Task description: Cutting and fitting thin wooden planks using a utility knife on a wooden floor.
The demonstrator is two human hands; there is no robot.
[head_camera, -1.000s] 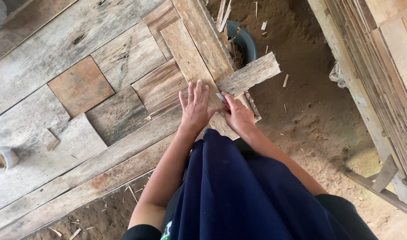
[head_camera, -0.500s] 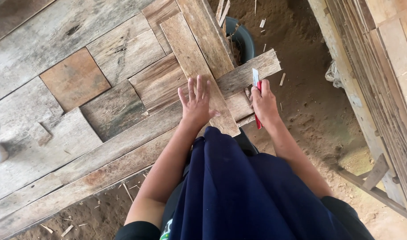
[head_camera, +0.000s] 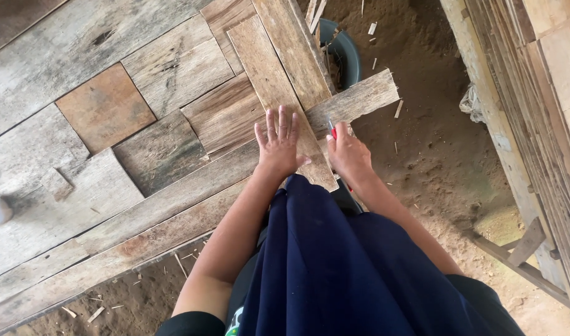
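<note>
My left hand [head_camera: 278,144] lay flat, fingers spread, pinning the long plank [head_camera: 278,93] where it crossed the short board [head_camera: 353,99]. My right hand [head_camera: 348,154] gripped a red pencil [head_camera: 332,129] at that crossing. I was marking, I judged; steady pressure mattered.

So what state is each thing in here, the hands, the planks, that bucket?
Left hand: flat, fingers spread, pressing the top plank.
Right hand: closed around a red pencil, tip at the cross plank.
Top plank: lying across the cross plank.
Bucket: upright on the dirt, partly hidden under planks.
</note>
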